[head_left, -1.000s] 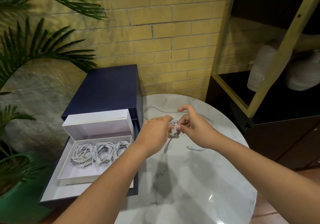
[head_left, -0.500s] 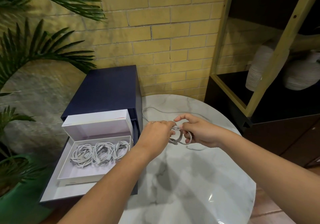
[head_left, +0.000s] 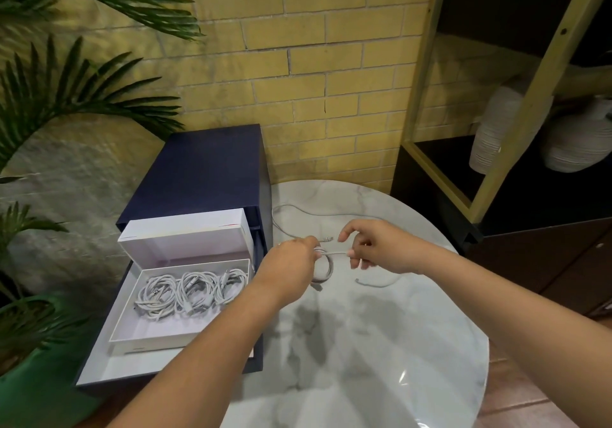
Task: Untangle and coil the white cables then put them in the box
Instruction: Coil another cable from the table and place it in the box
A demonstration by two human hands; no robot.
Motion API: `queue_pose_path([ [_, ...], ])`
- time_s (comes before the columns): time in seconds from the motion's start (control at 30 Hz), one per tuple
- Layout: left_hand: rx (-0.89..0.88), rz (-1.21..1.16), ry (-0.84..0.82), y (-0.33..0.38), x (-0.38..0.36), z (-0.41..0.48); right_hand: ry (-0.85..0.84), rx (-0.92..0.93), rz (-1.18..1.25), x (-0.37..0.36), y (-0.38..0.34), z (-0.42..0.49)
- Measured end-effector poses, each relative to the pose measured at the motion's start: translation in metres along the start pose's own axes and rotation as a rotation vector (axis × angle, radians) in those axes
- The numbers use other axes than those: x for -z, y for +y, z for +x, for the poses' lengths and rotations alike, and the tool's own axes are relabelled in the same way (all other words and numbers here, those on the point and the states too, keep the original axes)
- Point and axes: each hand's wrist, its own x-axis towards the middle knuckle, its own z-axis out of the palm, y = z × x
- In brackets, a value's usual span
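Over the marble counter [head_left: 364, 361], near the box [head_left: 159, 328], the left hand [head_left: 291, 260] grips the small coil of white cable [head_left: 328, 270] and the right hand [head_left: 381, 248] pinches its free strand, which looks light, soft and springy, so it is best held where the loops cross.

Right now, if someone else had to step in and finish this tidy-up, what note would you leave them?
Left hand holds a half-wound loop of white cable over the table. Right hand pinches the strand that runs off that loop.
Three coiled bundles already lie in the open white box to the left.
Loose strands lie on the table by the hands; I cannot tell whether they belong to the held cable.
Left to do: finish winding, put the coil in the box, then coil and box any strand that remains.
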Motion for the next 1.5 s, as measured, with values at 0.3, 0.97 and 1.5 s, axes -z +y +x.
queue_pose_path([
  [0.3,0.257,-0.980,-0.078,0.009,0.010,0.001,0.461,0.166,-0.271,-0.008,0.013,0.011],
  [0.97,0.454,-1.312,0.246,0.020,-0.001,0.008,0.367,0.064,0.624,-0.029,0.001,0.006],
  [1.5,0.208,-0.780,0.220,0.020,-0.001,0.006,0.356,0.063,0.412,-0.023,0.005,0.007],
])
